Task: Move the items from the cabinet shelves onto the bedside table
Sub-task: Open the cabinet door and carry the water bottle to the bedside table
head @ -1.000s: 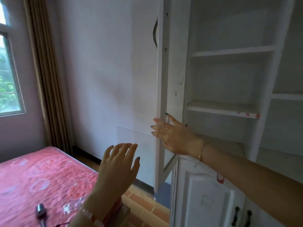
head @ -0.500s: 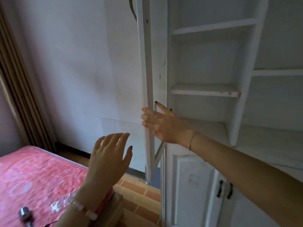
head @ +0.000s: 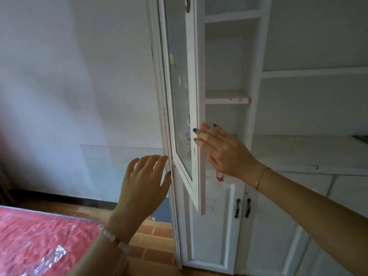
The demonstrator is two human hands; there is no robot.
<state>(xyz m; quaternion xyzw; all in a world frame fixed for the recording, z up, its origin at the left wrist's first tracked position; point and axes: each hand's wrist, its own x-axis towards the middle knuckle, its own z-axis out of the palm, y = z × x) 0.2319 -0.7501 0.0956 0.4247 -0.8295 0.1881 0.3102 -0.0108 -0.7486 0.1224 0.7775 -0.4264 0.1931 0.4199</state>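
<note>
We have the right hand (head: 225, 152) at centre frame, its fingers straight and laid flat against the free edge of the glass cabinet door (head: 181, 96), gripping nothing; the left hand (head: 145, 184), lower centre, is raised with fingers spread and relaxed, holding nothing, its fingertips just beside the cabinet's hinge-side frame, and we cannot tell whether they touch it; the door stands at an angle, its free edge jutting toward us over the lower doors (head: 211, 226); the cabinet shelves (head: 227, 97) open up right of that edge in the upper centre, with a broad ledge (head: 298, 152) running to the right edge of the frame, where a dark item (head: 360, 138) lies half cut off, too little shown to name; left of the door we have bare wall (head: 79, 76) and a strip of brick floor (head: 153, 232) between the cabinet and the red mattress (head: 39, 236) at lower left; against half a second ago, the door has swung from edge-on to showing us its pane, the right hand staying on its edge, and the curtain has left the frame's left side.
</note>
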